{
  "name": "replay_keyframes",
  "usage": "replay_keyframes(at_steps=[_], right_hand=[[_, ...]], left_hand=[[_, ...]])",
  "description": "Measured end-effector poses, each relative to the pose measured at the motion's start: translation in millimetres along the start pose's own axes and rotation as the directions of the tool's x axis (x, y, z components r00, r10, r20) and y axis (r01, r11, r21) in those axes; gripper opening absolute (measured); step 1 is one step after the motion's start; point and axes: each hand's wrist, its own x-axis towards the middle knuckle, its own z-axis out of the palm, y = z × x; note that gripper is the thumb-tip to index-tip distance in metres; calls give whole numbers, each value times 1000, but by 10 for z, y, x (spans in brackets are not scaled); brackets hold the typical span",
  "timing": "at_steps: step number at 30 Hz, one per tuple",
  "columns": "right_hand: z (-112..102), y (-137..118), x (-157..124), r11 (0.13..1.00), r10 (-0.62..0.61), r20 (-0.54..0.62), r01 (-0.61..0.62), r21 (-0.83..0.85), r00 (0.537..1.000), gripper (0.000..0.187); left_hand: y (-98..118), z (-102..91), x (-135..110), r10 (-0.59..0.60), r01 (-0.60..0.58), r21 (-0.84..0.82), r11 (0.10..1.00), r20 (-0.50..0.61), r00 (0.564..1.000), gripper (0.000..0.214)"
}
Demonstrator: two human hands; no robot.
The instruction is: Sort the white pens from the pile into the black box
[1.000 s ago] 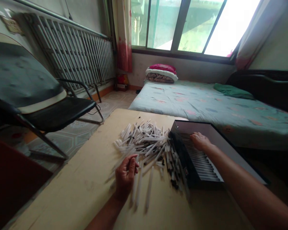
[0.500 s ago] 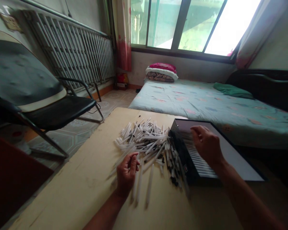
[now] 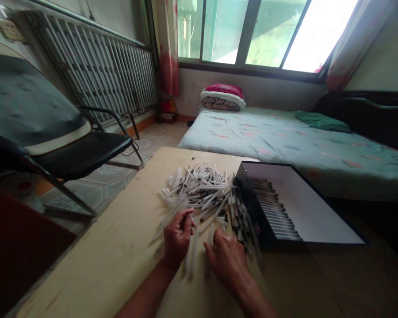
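A loose heap of white pens [image 3: 202, 194] with black tips lies on a pale wooden table [image 3: 112, 260]. A black box [image 3: 305, 216] with a white inside stands to the right of the heap, and a row of pens fills its left side. My left hand [image 3: 176, 236] rests at the near edge of the heap, fingers curled around a few pens. My right hand [image 3: 226, 258] lies just right of it, palm down, fingers bent onto pens laid lengthwise towards me.
A black metal chair [image 3: 69, 154] stands left of the table, with a radiator [image 3: 96, 70] on the wall behind it. A bed [image 3: 285, 145] with a pale green sheet and folded bedding lies beyond the table under a window.
My right hand has left the box and come down and left to the pens beside my left hand. My left hand has barely moved.
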Motion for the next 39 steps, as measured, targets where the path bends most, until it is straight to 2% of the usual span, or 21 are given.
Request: replay_keyframes(at_steps=[5,7,9,13,16,19,20,22,25,27,31,39], right_hand=[[56,75,36,985,125,27,-127,120,992,13],[14,118,60,956,144,-1,-139,257,990,15],[-56,127,81,899,123,-46,-91,428,991,17],[-175,56,149,738,45,-101,35,674,994,22],[-191,-5,235,631,-17,-27,32,775,999,25],[-180,-17,348,578,-93,54,10,816,994,30],[-178,-4,394,600,-105,59,16,800,993,31],[-177,43,506,720,-75,-23,70,690,997,29],[-177,132,705,927,-24,-266,121,354,964,23],[-174,168,830,984,-52,-290,99,151,956,26],[-152,159,970,996,-62,-173,50,-76,983,27],[-157,120,956,987,-36,-111,18,-159,993,25]], left_hand=[[-3,-1,-21,62,-66,47,997,70,996,21],[12,9,-38,90,-93,16,996,142,986,20],[37,25,-54,95,-85,-53,995,235,967,21],[85,53,-66,-4,88,-199,976,388,922,29],[101,59,-50,-123,261,-293,920,415,901,35],[105,57,-19,-173,349,-361,865,438,882,38],[105,55,-7,-179,360,-368,857,443,878,36],[99,53,14,-202,371,-366,854,422,884,32],[73,49,40,-248,374,-367,852,346,905,30],[52,46,54,-262,370,-379,848,307,915,31],[44,38,81,-283,376,-411,831,270,920,31],[138,22,114,-343,412,-465,783,229,911,31]])
